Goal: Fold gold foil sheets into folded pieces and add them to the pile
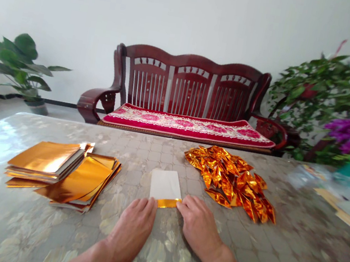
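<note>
A sheet of gold foil paper (166, 184) lies white side up on the table in front of me. Its near edge is turned over into a narrow gold strip. My left hand (140, 217) pinches the left end of that strip, fingers closed and pressed low to the table. At the right end, my right hand (196, 217) grips the fold between thumb and fingers. To the left sit stacks of flat gold foil sheets (48, 156). On the right is a heap of folded gold foil pieces (230, 178), pointed in shape.
The table (145, 148) has a patterned, glossy cover. Clear plastic bags (310, 177) and flat cardboard-like pieces (345, 213) rest at its right side. Behind it stands a dark wooden bench (191, 84) with a red cushion, with potted plants (21, 65) on either side.
</note>
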`<state>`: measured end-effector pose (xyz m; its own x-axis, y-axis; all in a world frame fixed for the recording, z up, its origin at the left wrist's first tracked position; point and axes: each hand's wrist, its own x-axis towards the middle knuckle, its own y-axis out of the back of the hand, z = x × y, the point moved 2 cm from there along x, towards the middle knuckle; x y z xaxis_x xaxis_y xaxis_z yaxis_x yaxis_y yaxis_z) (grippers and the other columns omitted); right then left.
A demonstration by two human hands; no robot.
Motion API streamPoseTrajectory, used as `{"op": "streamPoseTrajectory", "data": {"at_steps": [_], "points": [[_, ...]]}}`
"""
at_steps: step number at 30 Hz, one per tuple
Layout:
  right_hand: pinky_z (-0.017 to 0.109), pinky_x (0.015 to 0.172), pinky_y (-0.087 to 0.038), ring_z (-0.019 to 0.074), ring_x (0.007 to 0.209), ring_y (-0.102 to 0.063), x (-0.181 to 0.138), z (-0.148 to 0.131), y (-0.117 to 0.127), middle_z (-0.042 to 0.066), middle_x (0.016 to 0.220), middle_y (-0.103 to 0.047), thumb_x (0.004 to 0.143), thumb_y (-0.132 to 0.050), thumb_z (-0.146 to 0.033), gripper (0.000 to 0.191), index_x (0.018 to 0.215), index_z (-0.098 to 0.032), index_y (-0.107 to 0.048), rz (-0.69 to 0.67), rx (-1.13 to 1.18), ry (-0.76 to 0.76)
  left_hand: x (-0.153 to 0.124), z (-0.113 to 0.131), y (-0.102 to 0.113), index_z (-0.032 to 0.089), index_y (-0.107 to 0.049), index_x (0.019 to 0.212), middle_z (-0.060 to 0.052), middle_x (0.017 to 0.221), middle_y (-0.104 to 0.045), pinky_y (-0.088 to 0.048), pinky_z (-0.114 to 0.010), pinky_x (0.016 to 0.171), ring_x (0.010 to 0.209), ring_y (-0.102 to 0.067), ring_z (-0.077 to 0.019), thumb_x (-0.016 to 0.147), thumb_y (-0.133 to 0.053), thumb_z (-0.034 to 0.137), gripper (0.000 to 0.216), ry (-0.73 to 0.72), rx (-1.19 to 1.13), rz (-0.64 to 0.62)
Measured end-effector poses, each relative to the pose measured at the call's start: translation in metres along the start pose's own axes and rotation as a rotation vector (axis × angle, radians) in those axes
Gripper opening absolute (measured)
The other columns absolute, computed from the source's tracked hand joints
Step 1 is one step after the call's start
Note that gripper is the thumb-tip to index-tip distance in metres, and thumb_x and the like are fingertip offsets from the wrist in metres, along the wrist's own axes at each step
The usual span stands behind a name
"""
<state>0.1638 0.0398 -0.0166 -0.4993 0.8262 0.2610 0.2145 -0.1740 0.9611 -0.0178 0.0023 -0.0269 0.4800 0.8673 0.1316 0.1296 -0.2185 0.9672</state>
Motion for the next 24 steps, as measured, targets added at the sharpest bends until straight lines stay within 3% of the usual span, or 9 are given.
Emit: {"op": "streamPoseTrajectory", "data": {"at_steps": [7, 12, 16, 24], "points": [[0.032, 0.076, -0.036, 0.0205, 0.086, -0.054, 0.001, 0.000, 0.001, 0.004, 0.087, -0.064, 0.088, -0.057, -0.005, 0.020, 0.083, -0.020, -0.068, 0.015, -0.083, -0.004, 0.001, -0.005, 0.007, 0.013, -0.065, 0.106, -0.010, 0.097, -0.065, -0.050, -0.039, 0.080, 0.091, -0.059, -0.0253, 0.089, -0.049, 0.005, 0.025, 0.038, -0.043, -0.038], [0.035, 0.076, -0.034, 0.0223, 0.086, -0.054, 0.003, -0.004, 0.002, 0.005, 0.088, -0.065, 0.090, -0.059, -0.009, 0.015, 0.084, -0.019, -0.068, 0.014, -0.136, 0.041, 0.011, -0.002, 0.014, 0.013, -0.056, 0.128, -0.012, 0.129, -0.062, -0.046, -0.038, 0.100, 0.121, -0.055, -0.0264, 0.093, -0.051, 0.009, 0.036, -0.088, -0.182, 0.065], [0.034, 0.077, -0.034, 0.0221, 0.087, -0.055, 0.003, -0.001, 0.003, 0.005, 0.089, -0.066, 0.091, -0.057, -0.010, 0.017, 0.085, -0.020, -0.068, 0.002, -0.136, 0.034, 0.013, 0.002, 0.010, 0.016, -0.054, 0.132, -0.009, 0.134, -0.061, -0.041, -0.037, 0.109, 0.129, -0.052, -0.0246, 0.095, -0.054, 0.020, 0.038, -0.148, -0.299, 0.074], [0.030, 0.080, -0.039, 0.0198, 0.092, -0.057, 0.003, 0.005, 0.006, 0.004, 0.090, -0.065, 0.092, -0.056, -0.009, 0.021, 0.090, -0.023, -0.072, -0.024, -0.044, -0.040, 0.006, -0.002, -0.001, 0.014, -0.056, 0.130, -0.014, 0.136, -0.059, -0.050, -0.041, 0.098, 0.121, -0.057, -0.0283, 0.094, -0.053, 0.015, 0.037, -0.029, -0.173, 0.007]]}}
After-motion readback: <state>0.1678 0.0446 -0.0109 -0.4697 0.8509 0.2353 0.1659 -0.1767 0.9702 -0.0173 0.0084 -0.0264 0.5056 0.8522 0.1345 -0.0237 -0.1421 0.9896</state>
